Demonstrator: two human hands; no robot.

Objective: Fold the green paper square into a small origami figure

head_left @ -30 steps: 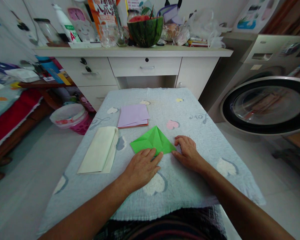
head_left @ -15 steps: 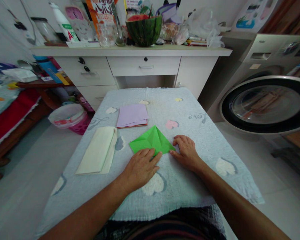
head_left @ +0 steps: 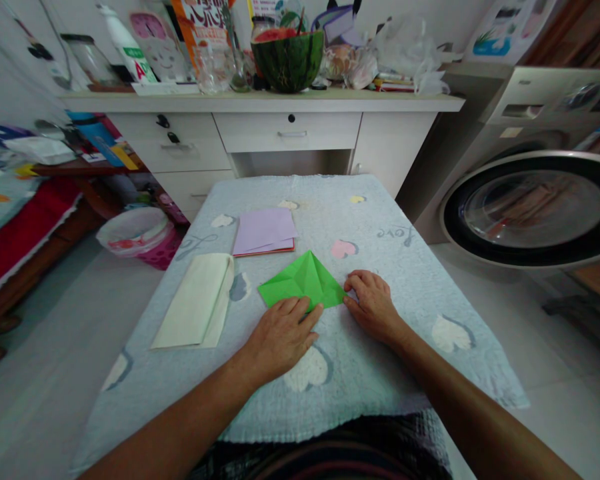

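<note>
A green sheet of folding paper (head_left: 300,277), creased and folded to a point at the top, lies on the cloth-covered table. My left hand (head_left: 283,337) rests flat over its lower edge, fingers stretched out. At the paper's right corner, my right hand (head_left: 373,303) has thumb and forefinger bent together on the tip, which they partly hide. Behind the green paper is a small stack of square sheets (head_left: 265,230), lilac on top with red showing below. A folded pale cream cloth or paper (head_left: 195,303) lies to the left.
A light blue cloth with hearts (head_left: 410,360) covers the table. Beyond it stands a white cabinet (head_left: 287,130) holding a cut watermelon (head_left: 290,63), jars and bags. On the right is a washing machine with its door (head_left: 535,207) open; a pink bin (head_left: 140,237) is on the left.
My right thumb has shifted slightly right along the green paper's corner, closer to the forefinger. My left hand and the paper look unmoved.
</note>
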